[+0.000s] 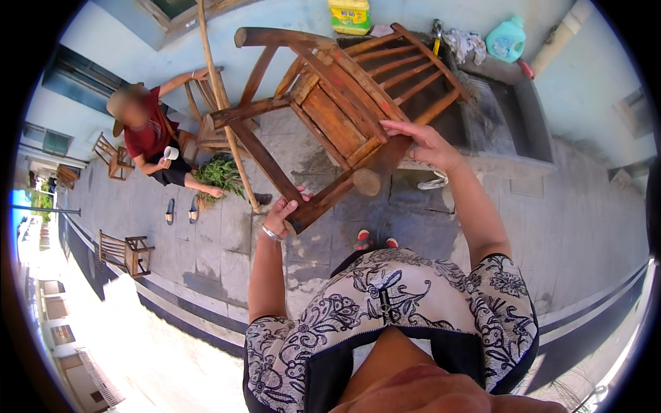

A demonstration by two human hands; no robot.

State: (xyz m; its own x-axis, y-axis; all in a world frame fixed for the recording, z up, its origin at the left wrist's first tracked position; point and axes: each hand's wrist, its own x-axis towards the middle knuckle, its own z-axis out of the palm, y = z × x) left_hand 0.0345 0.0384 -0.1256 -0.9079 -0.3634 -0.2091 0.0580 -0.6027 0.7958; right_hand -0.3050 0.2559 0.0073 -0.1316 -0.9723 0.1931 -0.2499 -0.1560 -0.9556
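Wooden chair (329, 117) tilted at centre, both hands on it.
Far side: yellow jug (350, 18) and, to its right, turquoise bottle (506, 41), contents not visible; stone sink (541, 127) at right, beside the chair's slatted back. At left, a seated person (146, 134) holds a white cup (171, 153). The left hand (278, 217) is closed round a chair leg, thumb uppermost; the right hand (428, 144) is half open, fingers nearly straight along the frame, firmness of hold undeterminable.
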